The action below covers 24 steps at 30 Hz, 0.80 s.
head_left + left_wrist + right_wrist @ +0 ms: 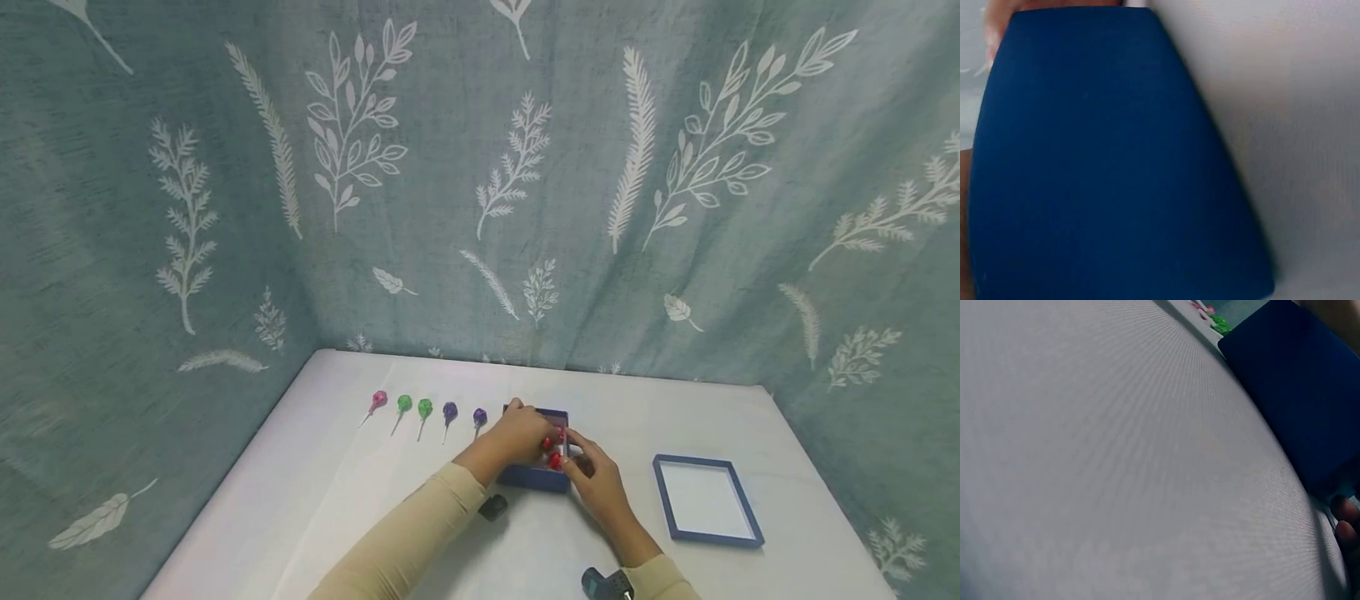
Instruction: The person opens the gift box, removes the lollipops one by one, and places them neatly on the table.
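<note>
In the head view a blue box (pixel 534 478) stands on the white table with several red lollipops (pixel 555 460) inside. My left hand (pixel 521 433) reaches over the box from the left, fingers bent down into it; its fingertips are hidden, so I cannot tell what they hold. At the right wall my right hand (pixel 598 479) grips the box, thumb and forefinger at the rim beside a white stick. The box's blue outer wall (pixel 1097 156) fills much of the left wrist view. Curled fingers (pixel 1345 532) show low beside the box in the right wrist view.
A row of lollipops lies left of the box: a pink lollipop (pixel 379 398), two green lollipops (pixel 425 407) and two purple lollipops (pixel 450 411). To the right lies a blue-rimmed white lid (pixel 708 502). A leaf-patterned curtain (pixel 450 208) surrounds the table's far and side edges.
</note>
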Each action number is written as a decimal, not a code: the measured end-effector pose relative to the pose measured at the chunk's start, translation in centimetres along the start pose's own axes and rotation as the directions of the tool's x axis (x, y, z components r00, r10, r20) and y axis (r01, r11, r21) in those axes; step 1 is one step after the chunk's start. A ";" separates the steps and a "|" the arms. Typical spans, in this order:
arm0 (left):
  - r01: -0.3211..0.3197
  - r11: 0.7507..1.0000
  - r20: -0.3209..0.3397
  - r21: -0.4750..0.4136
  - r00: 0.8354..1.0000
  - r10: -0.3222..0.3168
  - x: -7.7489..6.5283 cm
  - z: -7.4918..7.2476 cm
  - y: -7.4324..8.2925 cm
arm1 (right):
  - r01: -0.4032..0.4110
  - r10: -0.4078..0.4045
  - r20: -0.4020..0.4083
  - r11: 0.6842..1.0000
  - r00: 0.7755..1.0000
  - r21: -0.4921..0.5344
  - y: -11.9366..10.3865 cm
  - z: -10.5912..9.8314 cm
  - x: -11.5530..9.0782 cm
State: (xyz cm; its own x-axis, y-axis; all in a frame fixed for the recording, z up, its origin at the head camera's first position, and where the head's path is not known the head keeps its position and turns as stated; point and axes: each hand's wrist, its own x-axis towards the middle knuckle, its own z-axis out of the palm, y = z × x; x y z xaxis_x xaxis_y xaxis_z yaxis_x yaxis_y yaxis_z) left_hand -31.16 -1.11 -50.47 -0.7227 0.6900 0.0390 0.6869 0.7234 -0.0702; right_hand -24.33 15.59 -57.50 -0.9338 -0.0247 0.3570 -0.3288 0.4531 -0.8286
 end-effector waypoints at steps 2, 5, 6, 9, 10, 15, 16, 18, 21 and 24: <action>0.011 1.000 -0.012 0.017 1.000 -0.011 0.0 0.2 0.1 | -0.003 0.003 0.005 1.000 1.000 -0.014 -0.1 0.1 0.1; 0.022 0.999 -0.028 0.039 0.999 -0.020 0.1 0.3 0.2 | -0.009 0.009 0.000 1.000 1.000 -0.022 -0.2 0.2 0.1; 0.021 0.999 -0.031 0.043 0.999 -0.020 0.1 0.4 0.3 | -0.015 0.015 -0.001 1.000 1.000 -0.024 -0.2 0.2 0.1; 0.016 0.998 -0.022 0.060 1.000 -0.015 0.0 0.4 0.4 | -0.034 0.035 0.008 0.999 0.999 -0.025 -0.2 0.2 -0.1; 0.013 0.999 -0.019 0.051 1.000 -0.013 -0.1 0.3 0.4 | -0.039 0.039 0.011 0.999 0.999 -0.023 -0.3 0.2 -0.1; 0.001 0.999 -0.029 -0.052 1.000 -0.002 -0.5 -0.1 -0.5 | -0.032 0.033 0.017 0.999 0.999 -0.024 -0.5 0.2 -0.1; -0.004 0.996 -0.037 -0.085 0.999 0.001 -0.6 -0.1 -0.7 | -0.032 0.032 0.015 0.999 0.999 -0.027 -0.5 0.2 -0.1; -0.021 0.989 -0.060 -0.148 0.998 0.012 -0.8 -0.3 -0.9 | -0.037 0.037 0.015 0.999 0.999 -0.030 -0.4 0.2 -0.1; -0.055 0.968 -0.094 -0.246 0.995 0.033 -1.2 -1.0 -1.0 | -0.041 0.041 0.017 0.999 0.999 -0.028 -0.3 0.2 -0.3; -0.073 0.948 -0.122 -0.311 0.992 0.036 -1.5 -2.0 -1.2 | -0.031 0.031 0.013 0.999 0.999 -0.032 -0.3 0.1 -0.3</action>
State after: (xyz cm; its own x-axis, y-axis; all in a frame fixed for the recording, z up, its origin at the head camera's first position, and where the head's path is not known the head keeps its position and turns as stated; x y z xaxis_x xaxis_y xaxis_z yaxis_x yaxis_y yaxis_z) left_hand -30.71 -2.97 -48.49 -0.6827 0.7136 0.1575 0.7273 0.6427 0.2406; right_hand -24.00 15.36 -57.44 -0.9452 -0.0219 0.3257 -0.2955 0.4818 -0.8250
